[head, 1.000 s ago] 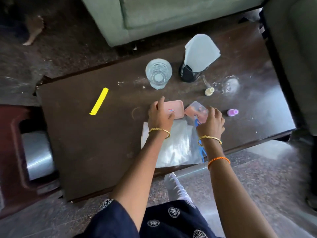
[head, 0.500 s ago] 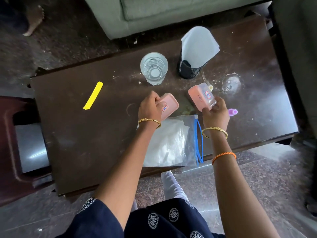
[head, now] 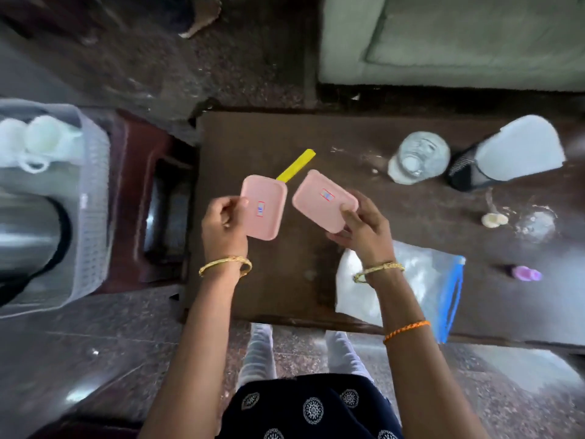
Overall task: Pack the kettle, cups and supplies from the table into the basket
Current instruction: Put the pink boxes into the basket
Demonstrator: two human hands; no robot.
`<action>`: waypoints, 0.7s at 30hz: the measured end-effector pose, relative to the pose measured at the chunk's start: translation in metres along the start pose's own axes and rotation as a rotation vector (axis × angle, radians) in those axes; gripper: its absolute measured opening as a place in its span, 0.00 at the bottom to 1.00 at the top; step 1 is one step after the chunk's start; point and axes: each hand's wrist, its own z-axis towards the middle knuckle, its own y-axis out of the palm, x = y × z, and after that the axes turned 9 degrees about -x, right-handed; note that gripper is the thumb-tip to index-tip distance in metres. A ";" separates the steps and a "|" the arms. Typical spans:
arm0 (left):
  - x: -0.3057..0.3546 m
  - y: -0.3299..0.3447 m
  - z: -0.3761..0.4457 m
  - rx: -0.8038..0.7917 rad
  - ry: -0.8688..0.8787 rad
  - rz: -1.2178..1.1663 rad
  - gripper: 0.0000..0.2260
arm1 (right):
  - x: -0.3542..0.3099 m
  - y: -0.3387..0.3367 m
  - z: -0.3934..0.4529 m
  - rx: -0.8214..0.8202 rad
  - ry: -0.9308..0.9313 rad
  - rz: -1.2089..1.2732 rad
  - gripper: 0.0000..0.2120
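My left hand [head: 223, 223] grips a pink-lidded box [head: 263, 210], and my right hand [head: 364, 229] grips a second pink-lidded box [head: 323, 199]; both are lifted above the left part of the dark table [head: 285, 280]. A white basket [head: 91, 198] stands on a stool at the far left, with a steel kettle [head: 28, 236] and white cups [head: 38, 137] inside. On the table lie a yellow strip [head: 297, 167], a glass tumbler [head: 418, 156], a black holder with white napkins [head: 509, 160], a zip bag of white powder [head: 424, 280], a small cream bottle [head: 493, 219] and a small purple bottle [head: 525, 274].
The red-brown stool [head: 148, 217] under the basket stands just left of the table. A green sofa [head: 459, 39] lies beyond the table's far edge. My knees and dark patterned dress [head: 310, 403] are at the near edge, over speckled stone floor.
Both hands lifted the pink boxes off the table and carried them left. The camera swung left, bringing the basket with kettle and cups into view.
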 end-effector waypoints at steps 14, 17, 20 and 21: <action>-0.019 -0.228 0.052 0.594 -0.092 -0.054 0.11 | -0.035 0.314 0.056 -0.372 -0.204 -0.405 0.09; -0.026 -0.240 0.055 0.599 -0.143 -0.049 0.10 | -0.030 0.366 0.068 -0.399 -0.232 -0.677 0.11; -0.035 -0.248 0.057 0.618 -0.177 -0.065 0.09 | -0.021 0.399 0.078 -0.452 -0.264 -1.001 0.13; -0.037 -0.249 0.058 0.627 -0.183 -0.058 0.09 | -0.018 0.404 0.079 -0.465 -0.294 -1.127 0.13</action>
